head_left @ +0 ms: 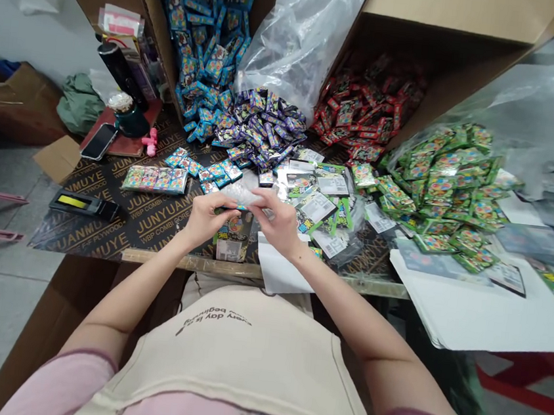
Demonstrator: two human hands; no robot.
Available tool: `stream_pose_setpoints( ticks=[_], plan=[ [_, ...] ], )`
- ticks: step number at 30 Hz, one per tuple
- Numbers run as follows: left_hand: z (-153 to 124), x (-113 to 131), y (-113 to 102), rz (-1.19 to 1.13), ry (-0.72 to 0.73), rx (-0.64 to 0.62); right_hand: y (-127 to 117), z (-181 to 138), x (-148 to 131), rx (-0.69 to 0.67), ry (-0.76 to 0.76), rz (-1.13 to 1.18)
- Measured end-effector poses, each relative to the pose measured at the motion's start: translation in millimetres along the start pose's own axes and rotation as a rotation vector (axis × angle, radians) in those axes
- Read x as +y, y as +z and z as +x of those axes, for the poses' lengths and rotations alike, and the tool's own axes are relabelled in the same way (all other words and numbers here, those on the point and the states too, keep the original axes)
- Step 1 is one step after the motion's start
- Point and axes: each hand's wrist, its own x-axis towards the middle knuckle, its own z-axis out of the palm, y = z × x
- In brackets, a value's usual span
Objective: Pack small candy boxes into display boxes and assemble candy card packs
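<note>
My left hand (205, 216) and my right hand (279, 223) meet near the table's front edge, thumbs and fingers pinched. Between the fingertips shows a thin strip of a small blue packet (241, 207), mostly hidden by the fingers. Just behind it lies clear, crinkled plastic (239, 189). Under the hands is a dark printed pack (234, 237) with a pale label. Several small blue packets (220, 174) lie beyond my left hand. To its left rests a wrapped row of colourful packets (155, 179). Green-and-black header bags (317, 205) with white labels lie beside my right hand.
Piles of blue (208, 61), purple (268, 127), red (361, 107) and green packets (451, 179) line the back. A tape dispenser (84, 205), a phone (99, 141) and a dark jar (131, 116) stand left. White sheets (518, 312) overhang at right.
</note>
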Motion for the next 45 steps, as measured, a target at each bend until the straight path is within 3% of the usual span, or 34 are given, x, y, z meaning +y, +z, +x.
stream_pose_setpoints(
  ticks=[4,9,16,20,24,31,35,40,42,45],
  plan=[
    [-2.9,-1.7,-3.5,0.009,0.019,-0.058,-14.5,0.4,-9.9,-0.097,-0.006,-0.163],
    [-3.9,2.0,-10.4,0.049,-0.014,-0.068,-26.2,30.6,-20.4,0.015,0.072,-0.127],
    [-1.8,4.0,-12.8,-0.027,-0.045,0.001,-4.5,57.3,-18.5,-0.467,0.307,0.217],
    [-2.4,6.0,-15.9,0.015,0.006,-0.010,0.1,66.8,-16.0,-0.621,0.341,0.252],
    [-3.7,8.8,-16.4,0.028,-0.003,-0.010,-2.0,78.4,-18.8,-0.683,0.323,0.208],
    [-5.9,11.1,-2.7,0.012,-0.134,0.136,-1.6,82.5,-19.9,-0.671,0.319,0.171],
    [-5.5,12.0,-1.9,0.000,-0.167,0.141,4.1,76.4,-6.8,-0.628,0.349,0.223],
    [-12.4,-0.4,7.0,-0.165,-0.304,0.198,17.6,61.8,6.5,-0.354,0.430,0.426],
    [-20.1,-7.9,13.0,-0.358,-0.411,0.153,20.0,55.5,6.9,-0.274,0.452,0.454],
    [-32.3,-13.7,9.7,-0.510,-0.507,-0.014,15.4,46.8,7.8,-0.181,0.499,0.461]
  ],
)
